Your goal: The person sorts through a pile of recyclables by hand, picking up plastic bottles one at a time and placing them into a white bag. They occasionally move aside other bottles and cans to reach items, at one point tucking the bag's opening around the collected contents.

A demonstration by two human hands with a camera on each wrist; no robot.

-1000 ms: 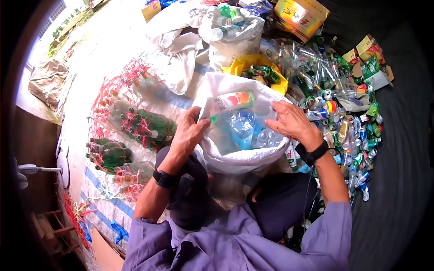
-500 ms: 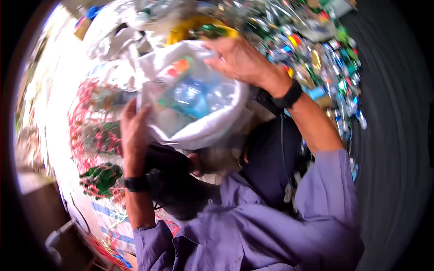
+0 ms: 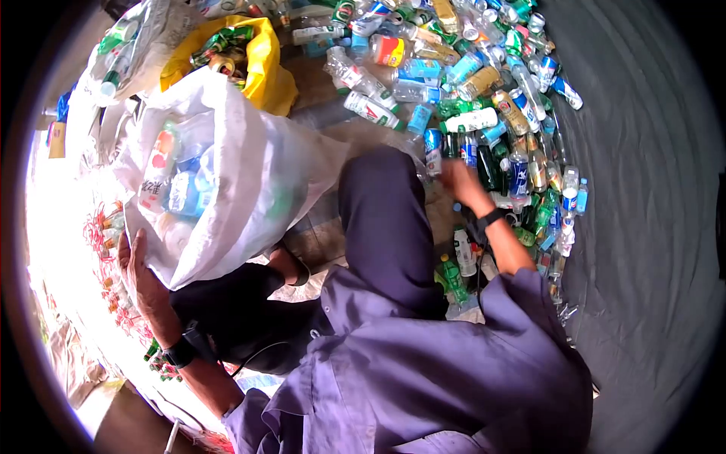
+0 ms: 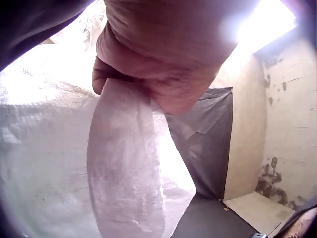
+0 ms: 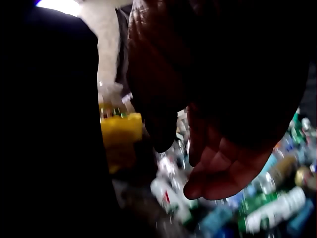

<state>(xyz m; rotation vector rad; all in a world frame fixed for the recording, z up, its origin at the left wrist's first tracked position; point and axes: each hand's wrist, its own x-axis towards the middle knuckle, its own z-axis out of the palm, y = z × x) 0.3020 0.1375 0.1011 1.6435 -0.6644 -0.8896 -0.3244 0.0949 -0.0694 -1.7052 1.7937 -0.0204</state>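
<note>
A white woven bag [image 3: 249, 170] stands tilted at the left in the head view, its mouth showing a labelled clear bottle [image 3: 160, 163] and blue-tinted plastic. My left hand [image 3: 144, 276] is at the lower left of its rim; the left wrist view shows that hand [image 4: 163, 54] gripping the folded edge of the bag [image 4: 124, 158]. Slightly blurred, my right hand [image 3: 465, 185] is beside a blue can [image 3: 432, 147] at the near edge of the pile. In the dark right wrist view, the right hand [image 5: 213, 129] has thumb and fingers apart, with nothing seen between them.
Bottles and cans [image 3: 484, 83] spread across the upper right, beside dark cloth [image 3: 635, 227]. A yellow bag [image 3: 276, 76] of cans and another filled bag [image 3: 155, 41] stand behind the white bag. A bent knee [image 3: 386, 212] lies between the white bag and the pile.
My right hand has let go of the bag and moved right to the pile. My left hand still holds the rim. The head view has turned right, so the bag appears farther left.
</note>
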